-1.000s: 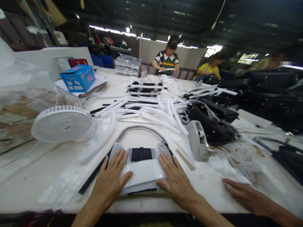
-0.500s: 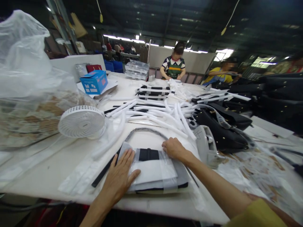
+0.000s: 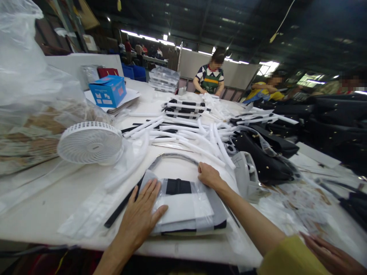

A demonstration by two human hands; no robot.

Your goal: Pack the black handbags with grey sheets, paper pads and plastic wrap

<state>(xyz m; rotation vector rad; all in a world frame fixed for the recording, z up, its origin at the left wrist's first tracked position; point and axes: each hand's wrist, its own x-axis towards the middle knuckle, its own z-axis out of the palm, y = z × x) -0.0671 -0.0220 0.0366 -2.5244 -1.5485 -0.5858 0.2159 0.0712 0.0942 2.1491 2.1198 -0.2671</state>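
A black handbag [image 3: 178,187] lies on the table in front of me, mostly covered by a pale wrapping sheet [image 3: 179,208] and clear plastic. Its handle [image 3: 172,156], sleeved in clear film, arches away beyond the bag. My left hand [image 3: 145,212] rests flat on the bag's left side, fingers stretched out and thumb apart. With fingers curled, my right hand [image 3: 210,175] grips the right end of the handle at the bag's upper right corner. A long black strip [image 3: 119,210] runs out from under the left side.
White foam tubes [image 3: 186,133] lie in a heap beyond the bag. A white fan [image 3: 91,143] stands left, near a blue box [image 3: 108,91]. To the right are a tape dispenser [image 3: 245,172] and black bags [image 3: 258,160]. Another person's hand [image 3: 335,252] shows lower right; a co-worker [image 3: 210,78] stands opposite.
The view has shifted slightly, so the scene sits a little further left. Both hands keep their places on the bag. Another person's hand shows more at the lower right.
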